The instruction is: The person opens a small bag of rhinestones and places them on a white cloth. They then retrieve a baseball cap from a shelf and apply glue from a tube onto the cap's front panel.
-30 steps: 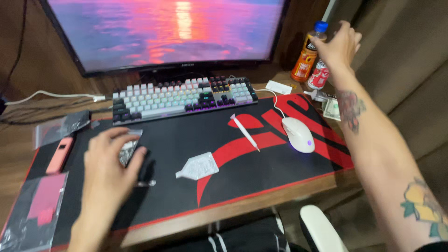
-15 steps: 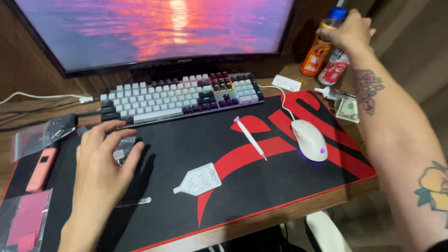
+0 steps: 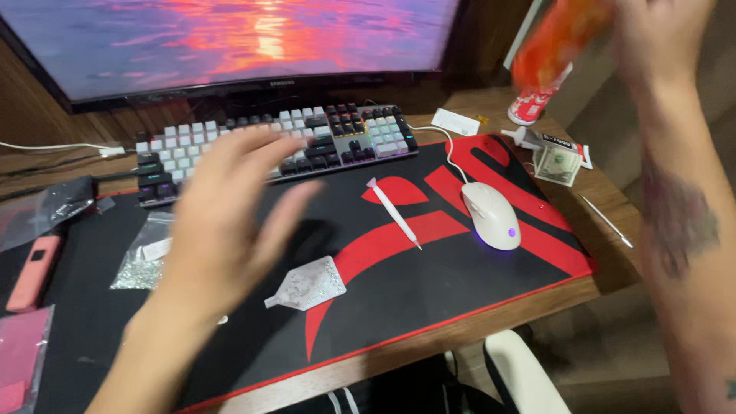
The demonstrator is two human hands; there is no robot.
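Above desk corner: right hand grips orange bottle.

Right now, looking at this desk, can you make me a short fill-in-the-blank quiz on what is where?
1. The right hand holds an ___ bottle in the air.
2. The white mouse lies on the black and ___ mat.
3. The white pen lies between the mouse and the ___ hand.
4. Behind the keyboard stands a ___ showing a sunset.

Missing words: orange; red; left; monitor
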